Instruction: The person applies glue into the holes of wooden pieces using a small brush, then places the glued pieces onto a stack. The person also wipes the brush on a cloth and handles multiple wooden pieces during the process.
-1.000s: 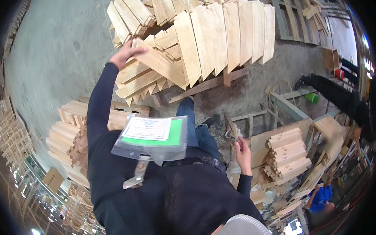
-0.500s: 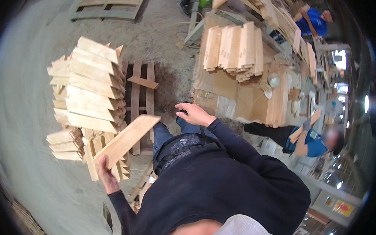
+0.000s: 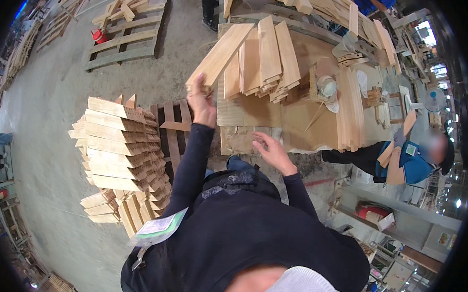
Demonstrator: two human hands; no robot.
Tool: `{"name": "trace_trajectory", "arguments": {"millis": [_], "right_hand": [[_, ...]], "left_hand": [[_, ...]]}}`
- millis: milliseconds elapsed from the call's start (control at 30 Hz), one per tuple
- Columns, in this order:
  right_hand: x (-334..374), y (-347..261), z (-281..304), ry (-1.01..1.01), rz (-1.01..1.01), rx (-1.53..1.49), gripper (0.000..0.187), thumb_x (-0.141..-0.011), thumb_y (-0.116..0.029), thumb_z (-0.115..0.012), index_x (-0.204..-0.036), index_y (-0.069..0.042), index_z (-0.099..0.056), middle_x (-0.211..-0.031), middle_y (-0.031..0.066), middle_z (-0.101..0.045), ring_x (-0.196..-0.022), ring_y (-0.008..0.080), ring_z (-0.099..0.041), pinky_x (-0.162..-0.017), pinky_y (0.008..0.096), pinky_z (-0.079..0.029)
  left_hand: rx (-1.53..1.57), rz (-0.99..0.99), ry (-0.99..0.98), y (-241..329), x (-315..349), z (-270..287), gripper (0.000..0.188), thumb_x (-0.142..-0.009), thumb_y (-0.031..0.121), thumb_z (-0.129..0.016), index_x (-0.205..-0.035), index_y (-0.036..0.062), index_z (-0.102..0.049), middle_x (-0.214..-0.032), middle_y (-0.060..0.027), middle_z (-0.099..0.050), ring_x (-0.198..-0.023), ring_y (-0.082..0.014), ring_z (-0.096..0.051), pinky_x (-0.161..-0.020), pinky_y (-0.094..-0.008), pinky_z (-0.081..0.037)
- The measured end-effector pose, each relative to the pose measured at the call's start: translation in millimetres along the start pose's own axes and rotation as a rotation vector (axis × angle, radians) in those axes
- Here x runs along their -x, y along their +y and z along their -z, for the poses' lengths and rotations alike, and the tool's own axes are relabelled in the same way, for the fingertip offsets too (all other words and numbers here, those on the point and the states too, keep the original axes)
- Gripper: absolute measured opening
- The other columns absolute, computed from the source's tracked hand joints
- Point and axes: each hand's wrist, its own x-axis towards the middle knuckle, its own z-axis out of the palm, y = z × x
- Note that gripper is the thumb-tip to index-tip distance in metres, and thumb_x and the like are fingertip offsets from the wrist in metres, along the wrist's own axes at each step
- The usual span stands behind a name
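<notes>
Head view: the pale board slants over the left side of the stacked boards on the table; whether they touch, I cannot tell. Gripped at one end only, it could tip, or its far end could knock the uneven stack askew. My left hand has its fingers closed around the board's near end. My right hand, empty, fingers parted and loosely bent, hovers by the table's near edge.
</notes>
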Motion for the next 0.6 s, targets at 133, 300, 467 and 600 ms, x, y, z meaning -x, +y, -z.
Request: {"name": "trace_trajectory", "arguments": {"millis": [133,300,467,600], "right_hand": [[-2.6,21.9,32.8,0.135,0.052,-0.020,0.036,-0.090,-0.022,-0.057,-0.119,-0.001,-0.055,-0.114,0.0186,-0.061,-0.108,0.0315,-0.059,-0.089,0.0369,-0.046],[-53.0,18.2,82.4,0.476,0.182,-0.074,0.033,-0.090,-0.019,-0.057,-0.117,0.000,-0.057,-0.115,0.0186,-0.061,-0.109,0.0331,-0.057,-0.092,0.0378,-0.044],[-159.6,50.4,130.1,0.802,0.409,0.263,0.046,-0.090,-0.024,-0.057,-0.124,0.005,-0.049,-0.121,0.0228,-0.056,-0.115,0.0362,-0.052,-0.096,0.0387,-0.041],[-234.7,81.9,155.9,0.409,0.065,-0.195,0.060,-0.088,-0.039,-0.059,-0.129,0.004,-0.046,-0.126,0.0208,-0.054,-0.120,0.0279,-0.049,-0.101,0.0348,-0.037]], "left_hand": [[0.008,0.000,0.082,-60.8,5.9,-42.9,0.052,-0.070,0.021,-0.081,-0.105,0.0050,-0.047,-0.091,-0.0030,-0.056,-0.077,-0.0141,-0.057,-0.066,-0.0287,-0.050],[-0.600,-0.002,0.049,-88.8,42.6,-41.1,0.079,-0.067,0.044,-0.081,-0.117,0.0009,-0.037,-0.108,-0.0158,-0.048,-0.097,-0.0242,-0.052,-0.085,-0.0363,-0.045],[-1.238,-0.442,-0.050,-80.8,22.6,-45.5,0.077,-0.070,0.045,-0.077,-0.118,-0.0081,-0.047,-0.112,-0.0206,-0.051,-0.098,-0.0304,-0.054,-0.090,-0.0379,-0.044],[-1.197,-0.457,-0.364,-78.8,2.5,-83.3,0.075,-0.069,0.039,-0.078,-0.121,-0.0065,-0.048,-0.115,-0.0232,-0.057,-0.104,-0.0304,-0.058,-0.089,-0.0371,-0.045]]}}
